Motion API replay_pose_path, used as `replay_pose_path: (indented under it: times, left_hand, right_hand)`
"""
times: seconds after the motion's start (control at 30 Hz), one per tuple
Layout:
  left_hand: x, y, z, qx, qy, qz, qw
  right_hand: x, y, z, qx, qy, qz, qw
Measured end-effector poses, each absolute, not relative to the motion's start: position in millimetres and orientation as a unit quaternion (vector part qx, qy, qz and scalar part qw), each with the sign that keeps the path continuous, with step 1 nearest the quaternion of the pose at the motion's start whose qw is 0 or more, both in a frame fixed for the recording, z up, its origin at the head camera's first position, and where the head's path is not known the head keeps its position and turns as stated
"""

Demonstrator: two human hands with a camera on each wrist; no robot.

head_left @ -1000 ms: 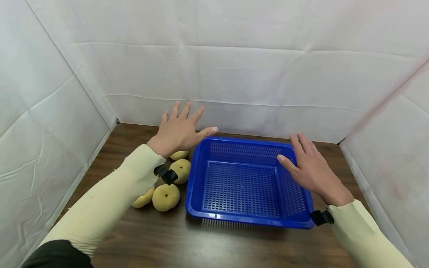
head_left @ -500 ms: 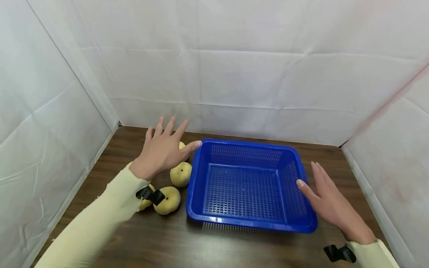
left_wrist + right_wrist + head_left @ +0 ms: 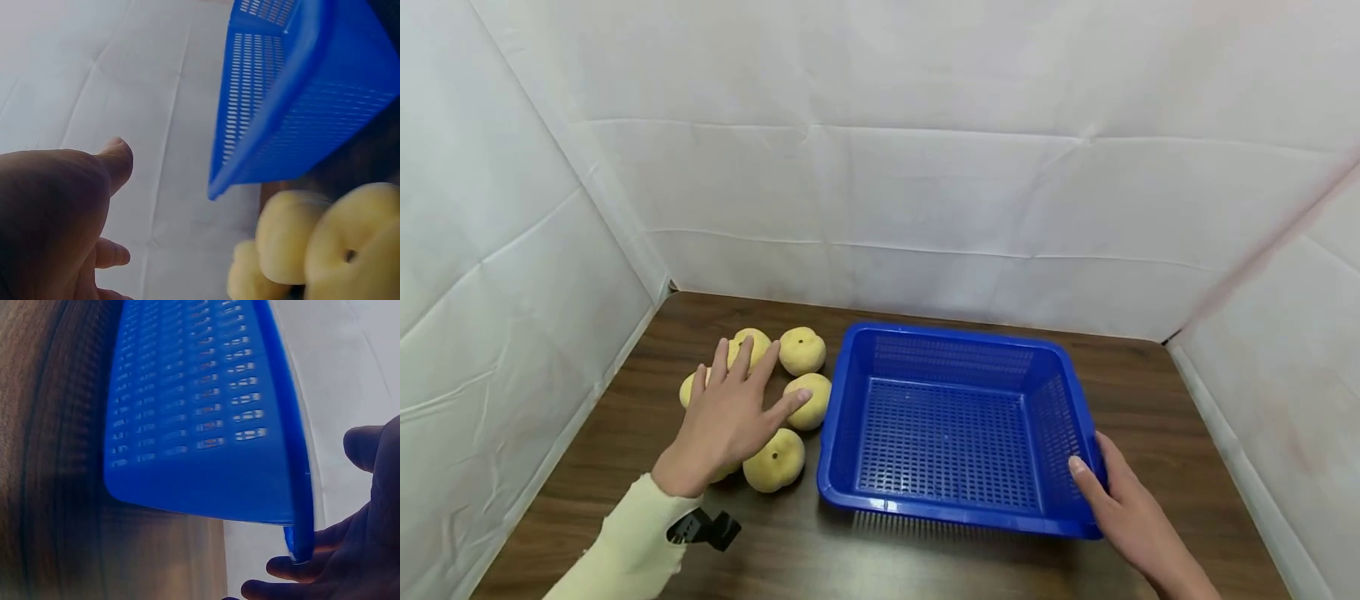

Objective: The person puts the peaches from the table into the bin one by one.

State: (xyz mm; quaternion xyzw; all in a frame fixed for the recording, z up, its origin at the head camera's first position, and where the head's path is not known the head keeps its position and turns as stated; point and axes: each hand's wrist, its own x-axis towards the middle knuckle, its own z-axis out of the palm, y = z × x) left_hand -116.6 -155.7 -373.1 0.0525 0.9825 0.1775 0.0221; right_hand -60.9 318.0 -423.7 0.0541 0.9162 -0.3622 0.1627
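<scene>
My left hand (image 3: 726, 421) spreads its fingers over a group of yellow, peach-like fruits (image 3: 775, 460) on the table's left side. Part of the group is hidden beneath it, and it holds nothing. In the left wrist view, the thumb (image 3: 115, 162) stands apart from the fruits (image 3: 290, 237) and the basket. Right of the fruits sits a blue perforated plastic basket (image 3: 947, 517), with nothing inside. My right hand (image 3: 1131, 517) is at its right rim, thumb on the inner side and fingers outside. In the right wrist view, its fingers are extended behind the rim (image 3: 303, 506), thumb apart from it.
The dark wood-patterned table (image 3: 625, 425) is bounded by a white sheet (image 3: 940, 192) at the back and by white sheets at the left (image 3: 497, 333) and right (image 3: 1300, 350). A black strap (image 3: 703, 529) with a small device is on the left wrist.
Both hands have come down and back toward the body. The left went from beyond the basket's left corner to over the fruits; the right from above the basket to its right rim.
</scene>
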Motion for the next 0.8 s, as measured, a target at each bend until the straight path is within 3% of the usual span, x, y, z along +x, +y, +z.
replay_pose_path:
  times: [0.6,0.8]
  left_hand:
    - [-75,-176,-406,-0.024,0.977,0.205,0.044]
    - [-64,-180,-412,-0.032,0.976,0.212,0.025]
  right_hand:
    - [-48,321,-451,0.111,0.913,-0.362,0.150]
    - [-49,321,-455,0.118,0.908,-0.373,0.149]
